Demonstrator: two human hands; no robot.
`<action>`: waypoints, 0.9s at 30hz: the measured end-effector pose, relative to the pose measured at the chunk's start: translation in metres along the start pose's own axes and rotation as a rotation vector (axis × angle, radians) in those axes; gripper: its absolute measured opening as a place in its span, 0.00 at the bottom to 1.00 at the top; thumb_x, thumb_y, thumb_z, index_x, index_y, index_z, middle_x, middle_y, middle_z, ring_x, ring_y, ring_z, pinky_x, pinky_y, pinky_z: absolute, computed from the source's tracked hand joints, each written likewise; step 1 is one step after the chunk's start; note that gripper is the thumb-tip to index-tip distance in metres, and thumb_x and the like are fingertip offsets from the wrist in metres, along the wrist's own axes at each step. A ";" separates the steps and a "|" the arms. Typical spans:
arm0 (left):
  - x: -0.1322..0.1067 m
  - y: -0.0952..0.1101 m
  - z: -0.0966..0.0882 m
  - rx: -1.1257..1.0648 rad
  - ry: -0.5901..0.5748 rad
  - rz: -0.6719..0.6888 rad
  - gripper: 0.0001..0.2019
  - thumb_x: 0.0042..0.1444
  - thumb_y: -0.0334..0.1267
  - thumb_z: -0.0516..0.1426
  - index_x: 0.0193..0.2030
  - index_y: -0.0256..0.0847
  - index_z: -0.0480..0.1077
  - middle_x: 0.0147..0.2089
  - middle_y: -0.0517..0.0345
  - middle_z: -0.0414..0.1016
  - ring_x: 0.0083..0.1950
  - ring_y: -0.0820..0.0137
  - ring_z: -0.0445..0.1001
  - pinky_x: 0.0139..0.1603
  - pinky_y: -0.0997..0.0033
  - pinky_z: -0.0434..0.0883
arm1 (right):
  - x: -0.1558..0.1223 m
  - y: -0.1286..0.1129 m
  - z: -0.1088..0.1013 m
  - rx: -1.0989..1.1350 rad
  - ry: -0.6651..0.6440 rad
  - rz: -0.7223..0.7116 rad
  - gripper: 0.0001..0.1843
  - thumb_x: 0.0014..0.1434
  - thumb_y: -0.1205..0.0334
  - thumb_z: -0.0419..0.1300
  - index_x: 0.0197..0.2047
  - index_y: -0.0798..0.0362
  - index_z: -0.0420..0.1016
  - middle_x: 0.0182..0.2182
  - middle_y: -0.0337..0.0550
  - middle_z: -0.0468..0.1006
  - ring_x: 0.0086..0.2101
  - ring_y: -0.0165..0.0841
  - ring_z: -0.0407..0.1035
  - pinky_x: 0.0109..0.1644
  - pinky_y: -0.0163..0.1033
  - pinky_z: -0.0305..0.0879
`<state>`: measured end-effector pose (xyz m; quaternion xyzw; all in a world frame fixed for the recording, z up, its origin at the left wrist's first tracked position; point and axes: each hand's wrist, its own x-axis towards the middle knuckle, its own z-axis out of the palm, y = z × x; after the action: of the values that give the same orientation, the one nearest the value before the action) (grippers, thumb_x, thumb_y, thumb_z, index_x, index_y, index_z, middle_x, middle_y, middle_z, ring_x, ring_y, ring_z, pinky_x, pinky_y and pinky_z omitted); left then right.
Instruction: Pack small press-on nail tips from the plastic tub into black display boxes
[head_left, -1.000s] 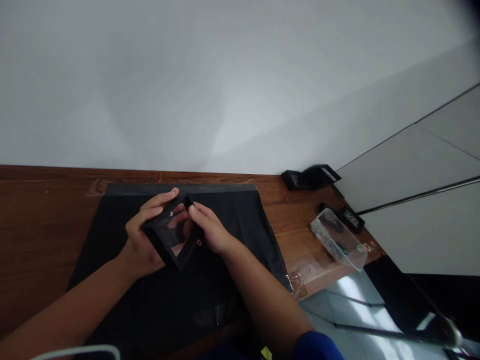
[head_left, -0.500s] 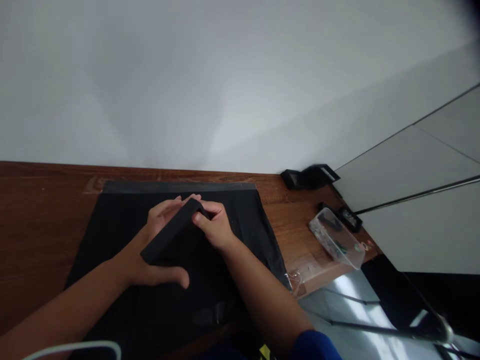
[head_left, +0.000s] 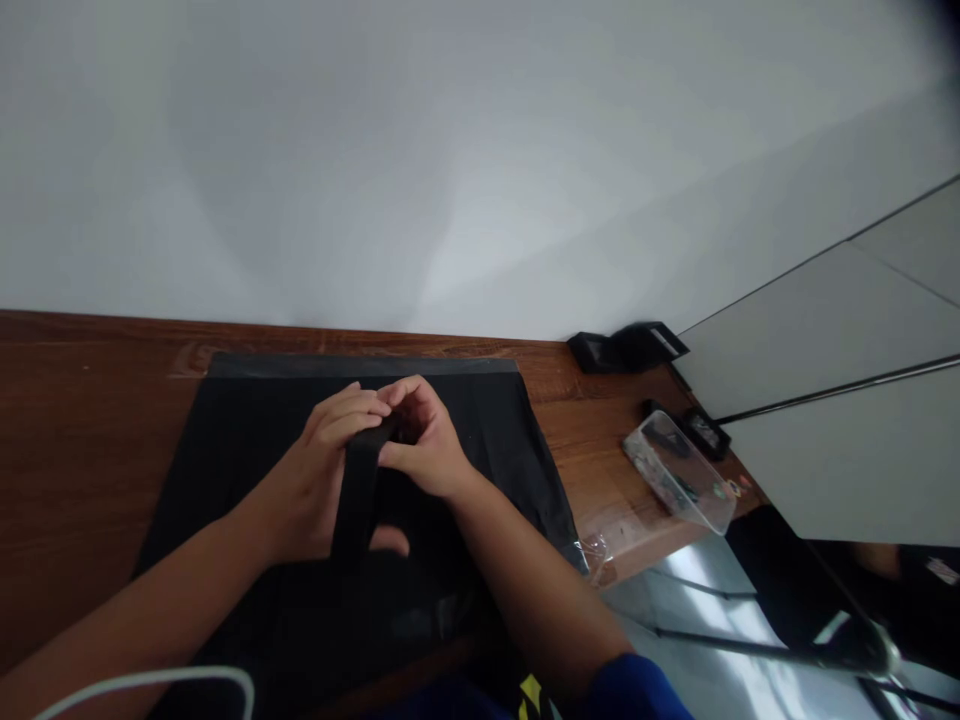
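Note:
Both my hands hold a flat black square frame box (head_left: 357,495) on edge above a black mat (head_left: 225,450) on the brown wooden table (head_left: 82,420). My left hand (head_left: 315,485) wraps round the box's left side, fingers over its top end and thumb under it. My right hand (head_left: 424,445) is closed and pinches the box's top corner. The box's face is turned away, so only its thin black edge shows.
A clear plastic tub (head_left: 679,472) with small parts lies at the table's right end. Black frame boxes (head_left: 626,347) stand by the wall, another small one (head_left: 701,428) behind the tub. Clear plastic wrap (head_left: 600,545) lies at the mat's right corner. A white cable (head_left: 150,685) curves at bottom left.
The frame box went from lying open-faced in my hands to standing on edge. Its clear window is no longer seen. My left hand moved round its side.

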<state>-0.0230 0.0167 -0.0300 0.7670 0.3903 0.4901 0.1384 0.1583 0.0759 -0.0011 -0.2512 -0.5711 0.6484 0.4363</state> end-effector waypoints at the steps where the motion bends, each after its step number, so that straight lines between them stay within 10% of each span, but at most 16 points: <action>1: 0.002 -0.003 -0.004 0.054 0.036 0.101 0.55 0.45 0.64 0.79 0.76 0.55 0.60 0.65 0.49 0.79 0.69 0.45 0.78 0.79 0.32 0.70 | -0.001 -0.002 0.001 -0.057 0.014 -0.040 0.38 0.40 0.40 0.87 0.43 0.44 0.71 0.46 0.40 0.80 0.47 0.37 0.78 0.57 0.45 0.78; 7: 0.003 -0.014 -0.017 0.263 0.004 0.142 0.55 0.53 0.66 0.74 0.81 0.54 0.56 0.69 0.46 0.77 0.68 0.45 0.77 0.74 0.39 0.72 | -0.006 -0.016 -0.003 -0.378 0.015 -0.242 0.21 0.62 0.42 0.77 0.48 0.44 0.78 0.57 0.49 0.80 0.61 0.44 0.75 0.73 0.59 0.68; 27: -0.001 -0.019 -0.018 0.297 -0.049 0.114 0.57 0.51 0.71 0.73 0.81 0.54 0.56 0.70 0.45 0.76 0.70 0.41 0.76 0.77 0.34 0.68 | -0.009 -0.021 -0.013 -0.724 -0.073 -0.290 0.16 0.69 0.51 0.71 0.56 0.42 0.76 0.66 0.49 0.76 0.74 0.46 0.63 0.83 0.64 0.51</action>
<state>-0.0470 0.0256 -0.0331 0.8116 0.4110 0.4151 0.0051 0.1797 0.0743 0.0147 -0.2824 -0.8077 0.3448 0.3860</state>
